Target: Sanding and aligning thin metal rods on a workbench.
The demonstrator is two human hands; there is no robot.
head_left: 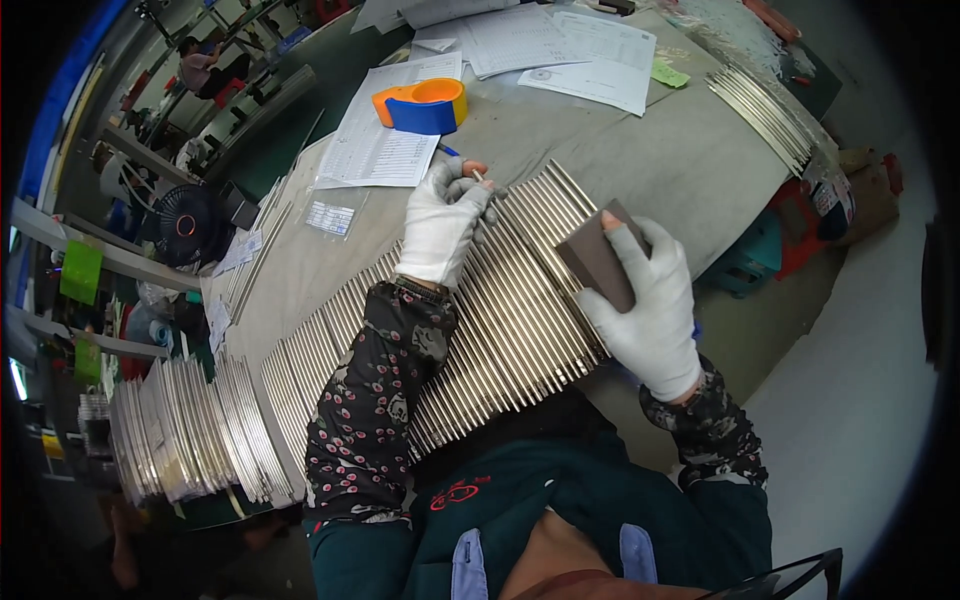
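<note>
A long row of thin shiny metal rods [520, 330] lies side by side across the grey table [660, 160]. My left hand [442, 222], in a white glove, rests on the rods and pinches the far end of one rod between its fingertips. My right hand [650, 305], also gloved in white, holds a brown sanding block [598, 258] pressed flat on the rods near their right end.
A second bundle of rods [765, 110] lies at the table's far right. More rods [190, 435] are stacked at the lower left. Printed sheets [385, 135], an orange-and-blue tape dispenser [425, 105] and a black fan [185, 225] stand beyond. People work in the far left background.
</note>
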